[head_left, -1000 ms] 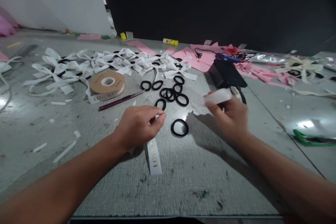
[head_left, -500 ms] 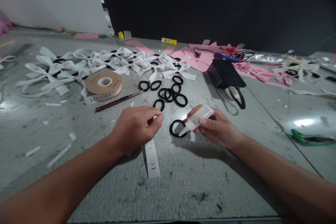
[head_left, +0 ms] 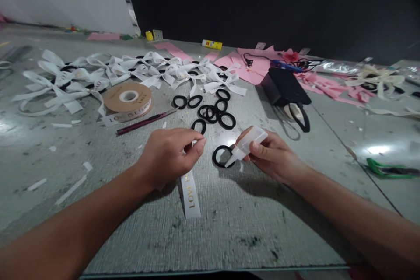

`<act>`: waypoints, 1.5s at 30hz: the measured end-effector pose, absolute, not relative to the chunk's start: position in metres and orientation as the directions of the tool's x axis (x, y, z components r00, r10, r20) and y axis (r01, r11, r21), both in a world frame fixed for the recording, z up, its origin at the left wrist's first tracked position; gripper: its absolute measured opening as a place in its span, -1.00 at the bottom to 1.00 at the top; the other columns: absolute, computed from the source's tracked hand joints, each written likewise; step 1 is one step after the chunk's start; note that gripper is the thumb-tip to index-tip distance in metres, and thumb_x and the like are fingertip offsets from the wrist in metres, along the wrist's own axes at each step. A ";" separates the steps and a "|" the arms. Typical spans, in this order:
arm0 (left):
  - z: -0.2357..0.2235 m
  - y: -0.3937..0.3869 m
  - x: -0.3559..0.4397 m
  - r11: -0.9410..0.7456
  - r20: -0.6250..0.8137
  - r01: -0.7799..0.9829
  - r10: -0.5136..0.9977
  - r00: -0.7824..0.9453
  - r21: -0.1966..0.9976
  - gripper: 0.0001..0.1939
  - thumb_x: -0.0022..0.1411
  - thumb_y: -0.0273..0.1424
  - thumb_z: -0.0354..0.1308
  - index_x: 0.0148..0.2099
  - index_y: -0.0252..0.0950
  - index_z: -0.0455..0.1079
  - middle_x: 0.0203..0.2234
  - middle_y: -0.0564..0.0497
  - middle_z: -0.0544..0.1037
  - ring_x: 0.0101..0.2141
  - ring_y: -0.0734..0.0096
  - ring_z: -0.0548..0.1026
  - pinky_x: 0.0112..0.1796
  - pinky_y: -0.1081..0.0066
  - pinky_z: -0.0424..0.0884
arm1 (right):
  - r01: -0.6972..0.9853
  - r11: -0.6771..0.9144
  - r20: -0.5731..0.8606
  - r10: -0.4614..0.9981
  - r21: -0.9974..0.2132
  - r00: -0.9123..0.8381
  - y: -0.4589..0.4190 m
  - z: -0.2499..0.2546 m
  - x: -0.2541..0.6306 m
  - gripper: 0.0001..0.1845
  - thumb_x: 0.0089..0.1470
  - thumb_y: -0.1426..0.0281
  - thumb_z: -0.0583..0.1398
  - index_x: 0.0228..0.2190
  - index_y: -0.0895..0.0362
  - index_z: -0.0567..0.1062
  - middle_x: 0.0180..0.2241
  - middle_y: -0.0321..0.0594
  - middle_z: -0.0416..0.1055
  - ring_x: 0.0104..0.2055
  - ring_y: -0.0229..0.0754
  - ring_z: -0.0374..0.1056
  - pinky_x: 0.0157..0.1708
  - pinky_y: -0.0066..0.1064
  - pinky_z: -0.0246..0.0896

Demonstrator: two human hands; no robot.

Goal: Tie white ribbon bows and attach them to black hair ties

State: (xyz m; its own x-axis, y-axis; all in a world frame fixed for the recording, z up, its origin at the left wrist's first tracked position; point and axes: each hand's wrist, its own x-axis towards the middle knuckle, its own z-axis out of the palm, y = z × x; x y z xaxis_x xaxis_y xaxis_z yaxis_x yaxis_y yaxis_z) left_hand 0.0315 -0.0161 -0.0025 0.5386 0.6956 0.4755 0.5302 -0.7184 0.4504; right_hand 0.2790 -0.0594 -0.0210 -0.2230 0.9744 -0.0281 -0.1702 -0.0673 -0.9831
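My left hand (head_left: 177, 153) is closed, thumb and forefinger pinched together. A white ribbon (head_left: 190, 197) with gold "LOVE IS" lettering runs out from beneath its palm; the held part is hidden. My right hand (head_left: 275, 155) is wrapped round a small white glue bottle (head_left: 247, 142), tilted with its nozzle down to the left. The nozzle tip overlaps the right side of a black hair tie (head_left: 215, 157); I cannot tell whether they touch. Beyond my left fingertips lies another black hair tie (head_left: 204, 129), and several more are grouped farther back.
A ribbon spool (head_left: 113, 100) and a dark red pen-like tool (head_left: 141, 124) lie at left. Behind are several white bows (head_left: 157, 68), pink paper (head_left: 229, 59) and a glue stick (head_left: 211, 44). A black box (head_left: 285, 87) and green-handled scissors (head_left: 387, 168) are at right. Ribbon scraps dot the table.
The view has shifted slightly. Both hands keep nearly the same pose, with the glue bottle's nozzle still at the right side of the black hair tie.
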 end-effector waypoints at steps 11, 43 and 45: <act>-0.002 -0.016 0.031 -0.700 0.453 0.555 0.714 0.533 0.449 -0.80 0.29 -0.36 0.08 -0.33 -0.26 0.50 -0.52 0.09 0.58 -0.50 0.51 0.47 -0.43 0.47 0.29 | -0.126 -0.081 -0.059 0.984 -0.989 -0.169 -0.062 -0.020 0.278 -0.69 -0.01 0.09 0.36 -0.40 0.05 0.50 -0.46 -0.24 0.40 -0.50 -0.23 0.22 -0.50 -0.30 0.15; -0.001 -0.016 0.032 -0.677 0.412 0.569 0.736 0.537 0.468 -0.80 0.28 -0.37 0.08 -0.34 -0.24 0.50 -0.53 0.10 0.56 -0.55 0.52 0.39 -0.45 0.45 0.23 | -0.050 -0.067 -0.059 0.988 -0.997 -0.146 -0.064 -0.015 0.275 -0.71 0.01 0.09 0.34 -0.43 0.03 0.47 -0.55 -0.30 0.29 -0.50 -0.21 0.18 -0.48 -0.30 0.12; -0.001 -0.015 0.032 -0.683 0.407 0.559 0.730 0.549 0.471 -0.80 0.28 -0.37 0.08 -0.34 -0.24 0.50 -0.53 0.10 0.56 -0.55 0.52 0.39 -0.45 0.45 0.23 | -0.057 -0.070 -0.061 0.987 -0.996 -0.147 -0.064 -0.016 0.275 -0.71 0.00 0.10 0.35 -0.43 0.03 0.47 -0.54 -0.29 0.30 -0.49 -0.21 0.18 -0.48 -0.29 0.11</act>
